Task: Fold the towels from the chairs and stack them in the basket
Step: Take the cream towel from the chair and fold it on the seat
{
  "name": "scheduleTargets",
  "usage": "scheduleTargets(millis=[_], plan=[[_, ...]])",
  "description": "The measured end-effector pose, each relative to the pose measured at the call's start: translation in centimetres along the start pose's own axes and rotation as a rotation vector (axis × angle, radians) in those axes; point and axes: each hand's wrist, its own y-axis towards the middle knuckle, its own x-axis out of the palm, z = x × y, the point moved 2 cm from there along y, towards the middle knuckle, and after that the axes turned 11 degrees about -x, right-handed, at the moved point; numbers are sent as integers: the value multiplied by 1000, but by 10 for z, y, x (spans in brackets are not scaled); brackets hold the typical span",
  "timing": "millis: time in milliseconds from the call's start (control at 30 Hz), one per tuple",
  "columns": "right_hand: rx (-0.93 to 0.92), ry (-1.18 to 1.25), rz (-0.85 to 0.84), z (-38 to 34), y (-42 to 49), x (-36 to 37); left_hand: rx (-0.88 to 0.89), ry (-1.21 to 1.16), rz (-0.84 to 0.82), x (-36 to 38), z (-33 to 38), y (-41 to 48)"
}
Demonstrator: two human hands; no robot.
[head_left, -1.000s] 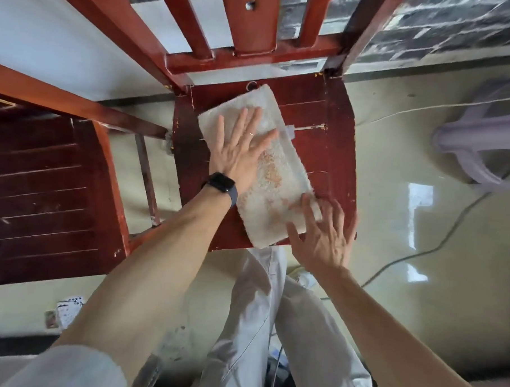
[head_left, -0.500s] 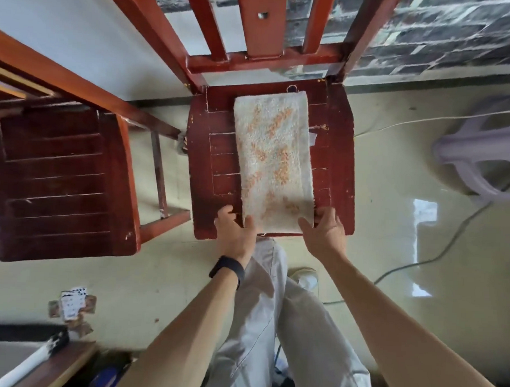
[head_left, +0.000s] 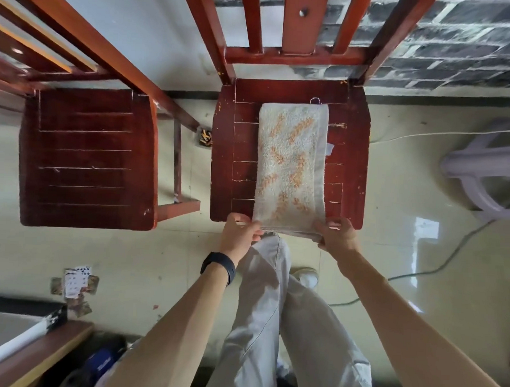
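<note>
Two hands on one towel (head_left: 291,165), which lies as a long strip on the seat of the right-hand chair (head_left: 352,156), long axis running twelve to six, far end toward the chair back. Left hand (head_left: 240,232) pinches the near corner at seven o'clock, right hand (head_left: 338,235) the corner at five, fingers closed on the cloth hanging just over the seat's front edge. Folding's in hand; next, I'd say, those corners go up to twelve. Basket? Not in view, seemingly. The other chair (head_left: 86,156) sits bare at nine.
</note>
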Motion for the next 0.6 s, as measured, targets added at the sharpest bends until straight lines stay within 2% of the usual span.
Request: scheduleTargets(millis=[167,300,367,467,533,600], plan=[[6,57,1,5,-51,-8,89,15,-49,-17,-10,-50],[-88,53,-20,0,-78,-12,78,52,-146,-31,-1,-77],[-126,35,-35,-11,-85,-14,88,134,-191,-38,12,-81],[-192,-29,-165,-34,-81,-22,178,343,-246,-50,38,-72],[-301,-185,-208,-47,-66,-25,296,549,-232,-53,57,-58],[-423,-380,-152,-63,-44,-22,411,669,-141,-50,79,-39]])
